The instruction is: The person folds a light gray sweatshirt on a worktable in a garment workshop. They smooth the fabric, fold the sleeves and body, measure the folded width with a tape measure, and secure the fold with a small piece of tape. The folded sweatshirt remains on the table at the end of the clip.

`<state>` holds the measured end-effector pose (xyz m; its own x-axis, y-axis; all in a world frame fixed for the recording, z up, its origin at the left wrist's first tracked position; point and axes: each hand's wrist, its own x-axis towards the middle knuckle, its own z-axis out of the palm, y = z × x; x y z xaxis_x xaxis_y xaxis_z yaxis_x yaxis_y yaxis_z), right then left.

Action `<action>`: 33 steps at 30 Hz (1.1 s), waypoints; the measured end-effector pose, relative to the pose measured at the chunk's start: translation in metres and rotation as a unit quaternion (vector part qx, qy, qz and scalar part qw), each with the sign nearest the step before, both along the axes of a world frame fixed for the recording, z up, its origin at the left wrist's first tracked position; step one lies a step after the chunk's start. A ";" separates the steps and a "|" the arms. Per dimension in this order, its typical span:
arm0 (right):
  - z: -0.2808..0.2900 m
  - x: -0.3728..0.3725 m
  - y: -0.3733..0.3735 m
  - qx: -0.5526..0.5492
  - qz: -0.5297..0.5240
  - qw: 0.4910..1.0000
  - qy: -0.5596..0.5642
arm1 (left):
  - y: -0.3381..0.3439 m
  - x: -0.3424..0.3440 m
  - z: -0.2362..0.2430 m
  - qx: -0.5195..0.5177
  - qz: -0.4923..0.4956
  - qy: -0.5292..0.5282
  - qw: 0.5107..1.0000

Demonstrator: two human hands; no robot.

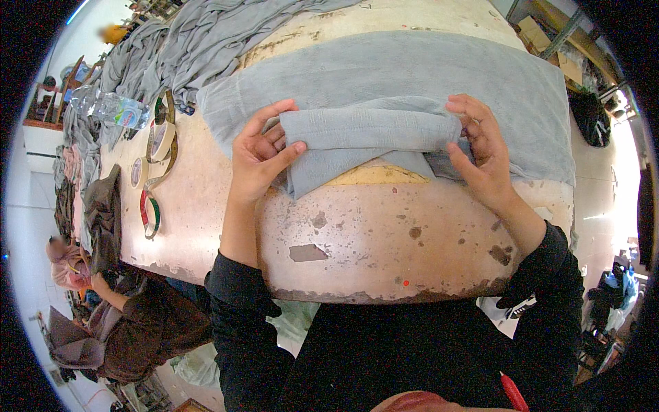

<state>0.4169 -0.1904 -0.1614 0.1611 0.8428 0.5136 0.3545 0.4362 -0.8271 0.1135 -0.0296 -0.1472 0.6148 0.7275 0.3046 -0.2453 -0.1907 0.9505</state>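
Note:
A band of folded pale blue-grey fabric [371,128] lies across the middle of a larger spread of the same thin cloth [384,69] on the worn, spotted table [377,240]. My left hand [258,152] loosely grips the band's left end, thumb and index finger on either side of it. At the right end my right hand [486,152] has curled fingers around the fold, its thumb and index finger spread along that end.
Left are a heap of grey fabric [213,34], a plastic bottle [103,106], tape rolls [139,172], a measuring tape [152,213] and dark cloth [103,206]. A co-worker in brown [151,323] and another in pink [65,268] are lower left. Shelving [556,41] and a black bag [590,117] stand right.

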 end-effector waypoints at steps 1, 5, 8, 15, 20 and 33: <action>-0.001 -0.001 0.001 0.003 0.001 1.000 0.005 | 0.000 0.000 0.000 -0.002 0.002 -0.006 1.000; -0.004 -0.003 0.003 0.020 0.014 0.999 0.036 | 0.001 -0.003 -0.002 0.000 0.024 -0.036 0.999; -0.005 -0.003 0.003 0.021 0.021 0.999 0.045 | 0.002 -0.003 -0.003 0.003 0.035 -0.064 0.997; -0.006 -0.003 0.004 0.030 0.018 0.998 0.044 | 0.002 0.001 -0.004 0.015 0.101 -0.076 0.992; -0.007 -0.003 0.006 0.051 0.013 0.998 0.032 | 0.001 0.002 -0.001 -0.007 0.123 -0.060 0.991; -0.003 -0.003 -0.003 0.032 -0.044 0.995 -0.086 | -0.004 -0.014 0.012 -0.030 -0.012 0.058 0.998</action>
